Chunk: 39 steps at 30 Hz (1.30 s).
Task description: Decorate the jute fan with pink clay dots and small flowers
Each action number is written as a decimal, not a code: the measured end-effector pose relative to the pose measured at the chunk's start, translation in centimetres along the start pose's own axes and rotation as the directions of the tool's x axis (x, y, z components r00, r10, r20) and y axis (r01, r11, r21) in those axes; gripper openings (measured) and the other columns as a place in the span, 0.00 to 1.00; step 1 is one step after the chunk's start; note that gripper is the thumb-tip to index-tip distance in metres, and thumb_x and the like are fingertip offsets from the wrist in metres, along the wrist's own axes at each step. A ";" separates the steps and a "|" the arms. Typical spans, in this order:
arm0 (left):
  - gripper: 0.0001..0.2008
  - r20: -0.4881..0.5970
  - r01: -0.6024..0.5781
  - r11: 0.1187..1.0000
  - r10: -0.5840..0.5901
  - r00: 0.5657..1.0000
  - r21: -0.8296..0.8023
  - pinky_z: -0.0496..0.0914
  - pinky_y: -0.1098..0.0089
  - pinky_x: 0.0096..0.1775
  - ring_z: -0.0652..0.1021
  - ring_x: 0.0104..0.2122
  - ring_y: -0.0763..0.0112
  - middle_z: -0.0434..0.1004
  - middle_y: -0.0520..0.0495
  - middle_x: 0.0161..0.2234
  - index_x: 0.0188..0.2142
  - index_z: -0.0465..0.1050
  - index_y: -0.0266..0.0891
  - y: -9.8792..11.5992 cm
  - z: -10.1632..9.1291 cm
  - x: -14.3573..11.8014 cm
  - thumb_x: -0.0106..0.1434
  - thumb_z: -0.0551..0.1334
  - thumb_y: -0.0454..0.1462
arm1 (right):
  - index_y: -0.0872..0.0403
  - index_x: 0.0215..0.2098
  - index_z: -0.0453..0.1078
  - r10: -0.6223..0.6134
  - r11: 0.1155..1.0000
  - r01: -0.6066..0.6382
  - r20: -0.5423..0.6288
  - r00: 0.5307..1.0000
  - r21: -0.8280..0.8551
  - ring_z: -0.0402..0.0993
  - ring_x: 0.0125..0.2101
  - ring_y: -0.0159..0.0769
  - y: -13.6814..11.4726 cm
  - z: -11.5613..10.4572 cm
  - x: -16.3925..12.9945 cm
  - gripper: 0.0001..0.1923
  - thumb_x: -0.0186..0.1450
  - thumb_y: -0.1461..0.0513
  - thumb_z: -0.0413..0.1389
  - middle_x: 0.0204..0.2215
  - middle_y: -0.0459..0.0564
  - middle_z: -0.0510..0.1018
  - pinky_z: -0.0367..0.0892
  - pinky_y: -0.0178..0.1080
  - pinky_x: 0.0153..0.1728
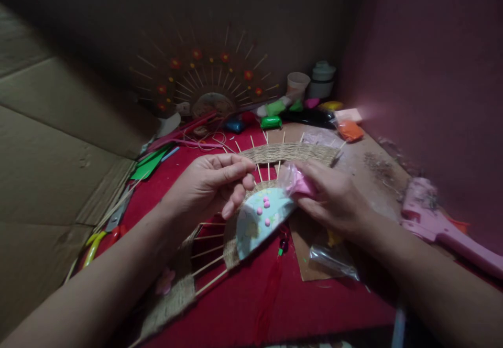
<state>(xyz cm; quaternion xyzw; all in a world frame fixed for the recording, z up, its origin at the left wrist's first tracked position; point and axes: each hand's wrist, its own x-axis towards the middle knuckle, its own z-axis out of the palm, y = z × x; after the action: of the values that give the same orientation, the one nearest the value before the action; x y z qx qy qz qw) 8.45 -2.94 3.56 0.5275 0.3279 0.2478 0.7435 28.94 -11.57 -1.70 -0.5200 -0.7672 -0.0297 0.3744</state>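
Observation:
A fan-shaped craft of thin sticks woven with straw-coloured cord lies on the red cloth. At its hub is a pale blue half-round patterned piece, with several small pink balls on it. My left hand hovers above the fan, thumb and forefinger pinched together; whatever is between them is too small to make out. To the right, my right hand grips a clear plastic packet of pink clay over the hub's edge. A red tassel with a dark bead hangs below the hub.
Behind stands another stick fan with red flowers. Clay packets, such as a green one and an orange one, lie near a paper cup and a lidded bottle. A pink glue gun is right; scissors are left.

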 end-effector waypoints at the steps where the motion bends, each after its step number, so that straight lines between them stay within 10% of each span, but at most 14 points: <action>1: 0.03 0.005 0.001 1.000 -0.001 1.000 -0.008 0.63 0.81 0.11 0.69 0.12 0.80 0.72 0.52 0.20 0.30 0.74 0.35 0.1 0.1 0.0 0.57 0.64 0.34 | 0.58 0.49 0.64 0.010 1.000 -0.010 -0.003 1.000 -0.005 0.73 0.39 0.43 0.0 -0.1 0.1 0.20 0.58 0.67 0.52 0.38 0.57 0.76 0.70 0.44 0.38; 7: 0.10 0.069 -0.022 0.997 0.028 0.997 -0.076 0.58 0.82 0.08 0.59 0.08 0.85 0.62 0.58 0.14 0.27 0.71 0.38 0.0 -0.2 0.0 0.60 0.63 0.42 | 0.58 0.47 0.66 0.153 0.986 -0.150 0.052 0.987 -0.072 0.73 0.32 0.42 -0.2 -1.0 0.6 0.17 0.59 0.64 0.52 0.34 0.56 0.76 0.69 0.42 0.30; 14: 0.03 0.085 -0.119 0.992 0.122 0.989 -0.044 0.71 0.78 0.18 0.76 0.21 0.76 0.74 0.50 0.26 0.33 0.74 0.36 0.8 -0.4 0.0 0.58 0.63 0.31 | 0.55 0.44 0.64 0.328 0.911 -0.303 0.043 0.944 -0.279 0.71 0.26 0.41 0.2 -2.6 0.4 0.20 0.58 0.54 0.57 0.29 0.53 0.75 0.62 0.39 0.21; 22: 0.09 -0.041 -0.175 0.983 0.177 0.983 0.053 0.56 0.82 0.09 0.63 0.08 0.84 0.64 0.56 0.13 0.24 0.70 0.37 2.4 -1.0 -1.0 0.58 0.64 0.38 | 0.51 0.25 0.59 0.440 0.801 -0.284 0.198 0.876 -0.526 0.65 0.22 0.39 1.4 -4.9 -0.8 0.13 0.59 0.54 0.56 0.23 0.51 0.70 0.53 0.38 0.20; 28: 0.02 -0.047 -0.204 0.974 0.210 0.977 0.100 0.69 0.79 0.17 0.77 0.20 0.73 0.76 0.47 0.24 0.31 0.73 0.34 3.9 -2.3 -0.8 0.56 0.63 0.30 | 0.51 0.25 0.61 0.384 0.816 -0.191 0.265 0.884 -0.545 0.65 0.23 0.39 2.3 -3.9 -1.8 0.08 0.58 0.58 0.55 0.26 0.53 0.71 0.54 0.40 0.22; 34: 0.05 -0.080 -0.212 0.951 0.234 0.969 0.223 0.63 0.79 0.12 0.71 0.13 0.78 0.71 0.52 0.17 0.27 0.71 0.35 4.0 -3.4 0.4 0.57 0.63 0.36 | 0.51 0.35 0.65 0.435 0.823 -0.177 0.397 0.808 -0.540 0.70 0.34 0.43 2.2 -4.8 -1.7 0.09 0.61 0.55 0.50 0.35 0.52 0.72 0.62 0.42 0.30; 39: 0.03 0.011 -0.305 0.890 0.321 0.947 0.339 0.68 0.77 0.20 0.73 0.18 0.78 0.74 0.52 0.20 0.29 0.75 0.35 3.7 -4.0 2.5 0.53 0.66 0.32 | 0.49 0.48 0.64 0.324 0.862 -0.130 0.335 0.885 -0.489 0.71 0.42 0.45 1.6 -5.8 -1.2 0.20 0.61 0.51 0.50 0.47 0.53 0.72 0.67 0.44 0.35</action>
<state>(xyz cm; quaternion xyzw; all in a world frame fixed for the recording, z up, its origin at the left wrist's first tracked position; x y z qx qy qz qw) 7.00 2.50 5.62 0.6868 0.2930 0.3166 0.5850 33.59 -14.28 1.24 -0.6759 -0.7311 -0.0537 0.0758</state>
